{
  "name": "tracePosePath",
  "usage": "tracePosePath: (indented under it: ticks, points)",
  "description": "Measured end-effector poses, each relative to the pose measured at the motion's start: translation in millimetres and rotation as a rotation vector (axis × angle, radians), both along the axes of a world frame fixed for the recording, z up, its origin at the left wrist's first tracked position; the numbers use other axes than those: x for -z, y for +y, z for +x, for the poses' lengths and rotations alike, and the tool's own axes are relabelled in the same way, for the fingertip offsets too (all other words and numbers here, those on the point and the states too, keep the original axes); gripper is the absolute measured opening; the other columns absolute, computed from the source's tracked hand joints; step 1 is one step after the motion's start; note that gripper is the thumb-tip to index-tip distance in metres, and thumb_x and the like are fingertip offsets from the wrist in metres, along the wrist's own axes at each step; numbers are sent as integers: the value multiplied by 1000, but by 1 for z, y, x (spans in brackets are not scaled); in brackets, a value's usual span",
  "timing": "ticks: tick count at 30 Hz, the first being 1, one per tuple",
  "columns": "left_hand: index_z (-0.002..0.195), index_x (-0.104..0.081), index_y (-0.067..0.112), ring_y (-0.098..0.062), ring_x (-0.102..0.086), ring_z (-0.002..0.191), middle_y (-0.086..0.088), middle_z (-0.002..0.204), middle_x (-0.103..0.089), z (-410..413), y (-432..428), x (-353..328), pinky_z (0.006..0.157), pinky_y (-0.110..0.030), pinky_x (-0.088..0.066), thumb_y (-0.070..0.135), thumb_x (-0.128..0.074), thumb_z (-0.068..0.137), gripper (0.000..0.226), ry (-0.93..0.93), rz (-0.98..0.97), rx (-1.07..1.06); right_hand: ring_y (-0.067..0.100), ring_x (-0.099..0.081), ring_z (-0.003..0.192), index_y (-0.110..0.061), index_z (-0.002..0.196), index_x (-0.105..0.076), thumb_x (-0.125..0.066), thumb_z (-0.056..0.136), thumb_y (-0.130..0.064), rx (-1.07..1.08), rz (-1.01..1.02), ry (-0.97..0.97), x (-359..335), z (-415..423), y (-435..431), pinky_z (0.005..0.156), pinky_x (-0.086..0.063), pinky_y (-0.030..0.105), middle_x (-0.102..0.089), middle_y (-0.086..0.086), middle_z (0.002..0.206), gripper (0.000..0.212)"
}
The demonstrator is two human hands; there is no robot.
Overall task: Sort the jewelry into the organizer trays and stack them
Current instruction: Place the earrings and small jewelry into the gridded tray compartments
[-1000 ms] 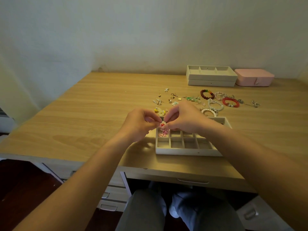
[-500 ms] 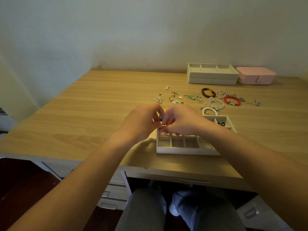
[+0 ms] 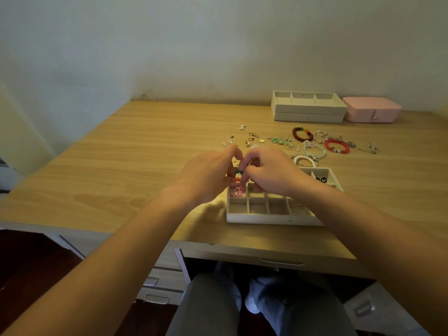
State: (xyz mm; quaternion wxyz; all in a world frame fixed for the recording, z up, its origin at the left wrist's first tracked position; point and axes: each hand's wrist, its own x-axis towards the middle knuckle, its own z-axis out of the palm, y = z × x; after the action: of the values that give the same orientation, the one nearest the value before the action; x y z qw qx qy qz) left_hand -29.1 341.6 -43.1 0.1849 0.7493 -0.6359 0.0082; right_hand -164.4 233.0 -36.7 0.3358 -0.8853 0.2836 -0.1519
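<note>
Near the table's (image 3: pixel 121 166) front edge sits the near tray (image 3: pixel 266 218), a pale organizer split into small square compartments. In its left column one compartment holds pink pieces (image 3: pixel 237 191), and a red bead (image 3: pixel 237 178) shows in the compartment just behind that one. At the tray's far right corner, a compartment holds black pieces (image 3: pixel 321 179) with white marks too small to read.

Both hands hover over the tray's far left corner. The left hand (image 3: pixel 208 175) and right hand (image 3: pixel 271 173) have curled fingers, their fingertips meeting on a small blue-green piece (image 3: pixel 239 170), which both pinch — what it is cannot be made out.

Just beyond the tray, loose jewelry lies on the wood: white bead bracelets (image 3: pixel 314 151), a red bracelet (image 3: pixel 337 146), a dark red bracelet (image 3: pixel 301 134), green pieces (image 3: pixel 281 141) and small earrings (image 3: pixel 251 138).

Well behind the tray, by the wall, two stacked trays (image 3: pixel 308 115) stand — the upper one shows three compartments. Just to their right is a closed pink box (image 3: pixel 371 110) with a small knob on its front.
</note>
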Motion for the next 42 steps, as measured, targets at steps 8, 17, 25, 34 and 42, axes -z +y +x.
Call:
tracePosePath:
  ticks: [8,17,25,34,42]
  points:
    - [142,-29,25,-29,-63,102,3,104,-70,-2,-2,8,80,-45,-51,22,-63,92,60,-98,16,50,8,-65,68,-22,93,-72,-56,93,-12,-78,-63,64,8,-3,1,63,-51,26,-73,-3,90,18]
    - [109,-59,26,-14,-60,84,10,90,-68,10,-4,16,79,-34,-50,1,-57,86,34,268,-103,-7,14,-70,60,-19,96,-66,-52,97,-7,-28,-1,-19,10,-4,-2,53,-54,25,-76,-3,80,19]
    - [82,-77,27,-16,-61,81,8,89,-65,2,-2,11,73,-36,-53,35,-72,81,10,188,66,-98,8,-56,72,-29,82,-76,-57,93,-13,-148,-113,111,7,-4,-5,58,-39,22,-65,-13,78,26]
    - [79,-74,28,-20,-63,73,2,76,-70,-2,-18,-8,63,-28,-48,32,-72,79,5,90,388,-121,22,-59,84,-15,97,-82,-54,93,-10,-322,-252,303,7,-7,-6,65,-40,20,-72,8,91,29]
    - [89,-76,20,-23,-51,54,0,54,-59,-8,-33,-20,55,-25,-45,26,-71,83,10,46,611,-160,22,-59,85,-18,97,-81,-52,93,-12,-337,-289,338,5,-7,-6,73,-48,32,-72,4,91,29]
